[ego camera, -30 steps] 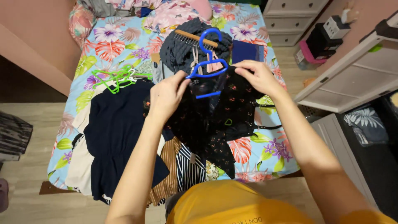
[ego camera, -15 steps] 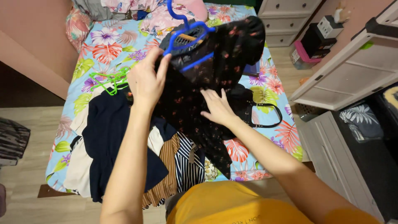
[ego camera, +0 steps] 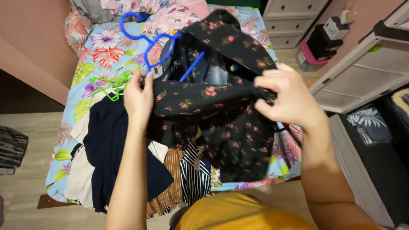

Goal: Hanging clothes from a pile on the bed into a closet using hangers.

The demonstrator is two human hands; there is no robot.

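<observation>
We saw a black garment [ego camera: 221, 106] with small red flowers, its hanger [ego camera: 155, 40] blue, and green hangers [ego camera: 111, 84] at nine o'clock.

Both hands [ego camera: 138, 96] gripping black floral garment [ego camera: 221, 106], blue hanger [ego camera: 153, 40], bed [ego camera: 85, 64]

bare forearms, yellow shirt [ego camera: 238, 215] with dark lettering

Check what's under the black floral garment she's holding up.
Under the black floral garment, held by the left hand and right hand: a striped top, a navy garment and the floral bedsheet. Anything directly beneath the fabric is covered.
</observation>
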